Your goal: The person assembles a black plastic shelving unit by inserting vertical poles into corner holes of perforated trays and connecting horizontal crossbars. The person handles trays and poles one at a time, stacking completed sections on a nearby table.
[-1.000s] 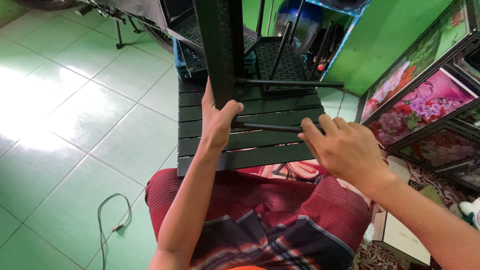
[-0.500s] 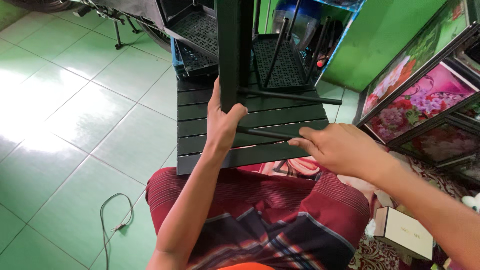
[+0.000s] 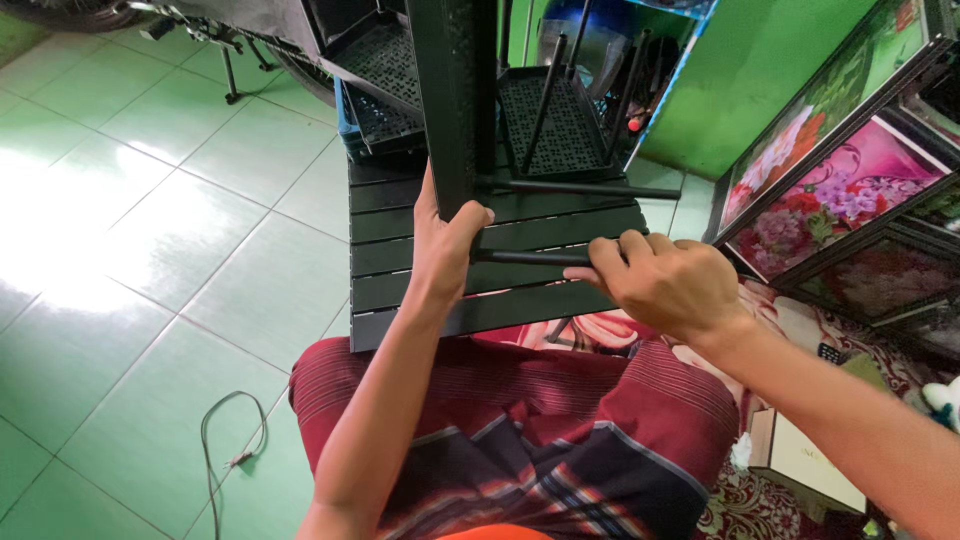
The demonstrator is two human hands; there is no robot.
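Black slatted metal table (image 3: 500, 262) lies upturned on the lap; left hand (image 3: 445, 235) wraps its upright flat leg (image 3: 452, 100), right hand (image 3: 668, 282) closes around a thin crossbar (image 3: 525, 257) near the slats.

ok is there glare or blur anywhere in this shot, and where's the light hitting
Head view: strong white glare on the green floor tiles at left, washing out the grout lines there; the left hand on the black leg and the right hand on the thin bar are sharp; wide-lens bending toward the edges.
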